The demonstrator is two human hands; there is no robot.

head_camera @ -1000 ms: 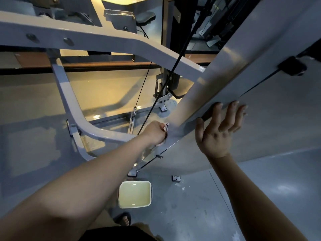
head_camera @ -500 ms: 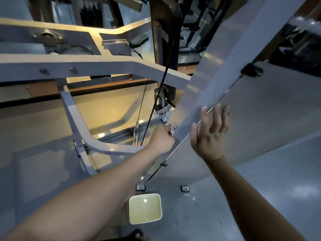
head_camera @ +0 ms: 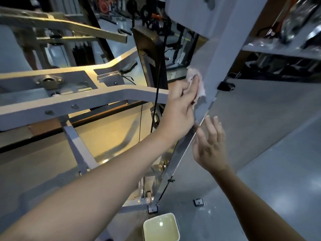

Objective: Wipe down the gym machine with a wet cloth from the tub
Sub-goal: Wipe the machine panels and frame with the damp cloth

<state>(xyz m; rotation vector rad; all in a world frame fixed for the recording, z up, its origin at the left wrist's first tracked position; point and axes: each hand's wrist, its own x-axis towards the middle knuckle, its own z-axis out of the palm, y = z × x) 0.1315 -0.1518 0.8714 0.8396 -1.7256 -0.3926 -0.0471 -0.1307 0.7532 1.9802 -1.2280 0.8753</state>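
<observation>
The gym machine has a slanted grey upright beam (head_camera: 211,54) running from lower centre to the top right. My left hand (head_camera: 180,105) presses a pale pink cloth (head_camera: 199,84) flat against this beam, fingers laid straight over the cloth. My right hand (head_camera: 210,145) hovers just below, fingers spread and relaxed, fingertips at the beam's right edge, holding nothing. A cream square tub (head_camera: 161,227) sits on the floor below, at the beam's foot.
A grey horizontal frame arm (head_camera: 83,100) of the machine crosses at left. A black cable (head_camera: 157,91) runs down beside the beam. A black knob (head_camera: 225,86) sticks out at the beam's right edge. Grey floor (head_camera: 278,171) spreads to the right.
My left hand slid the cloth up the beam from its lower part to a higher spot, opening flat over it. My right hand stayed just below it. The view tilted upward.
</observation>
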